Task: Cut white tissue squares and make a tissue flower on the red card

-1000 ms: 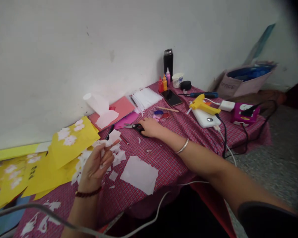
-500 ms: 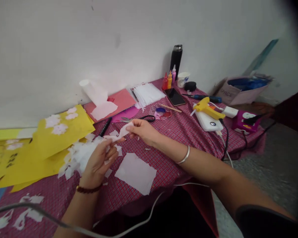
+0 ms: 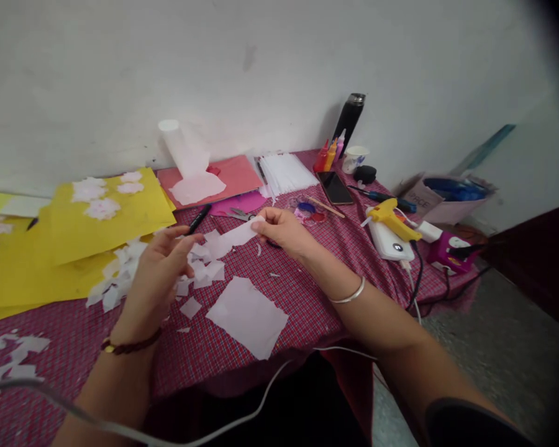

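My right hand (image 3: pixel 282 233) pinches one end of a strip of pale tissue paper (image 3: pixel 235 239). The strip slants down to the left, over small cut paper pieces (image 3: pixel 207 271). To the left is my left hand (image 3: pixel 165 261), its thumb and fingers apart and the strip's other end free of them. Below the hands lies a square paper sheet (image 3: pixel 246 316). Scissors (image 3: pixel 240 214) rest beyond the right hand, their handles mostly hidden. A black marker (image 3: pixel 199 218) lies just past the left fingertips.
Yellow sheets with paper flowers (image 3: pixel 102 208) spread on the left. A paper roll (image 3: pixel 181 149) leans at the wall. A phone (image 3: pixel 335 187), paint bottles (image 3: pixel 328 156), a yellow glue gun (image 3: pixel 391 220) and a white power bank (image 3: pixel 389 242) sit right. A cable (image 3: pixel 242 428) crosses the foreground.
My left hand has let go of the paper strip and moved left. My right hand still holds the strip, now straighter and lower over the pieces. The view has shifted slightly.
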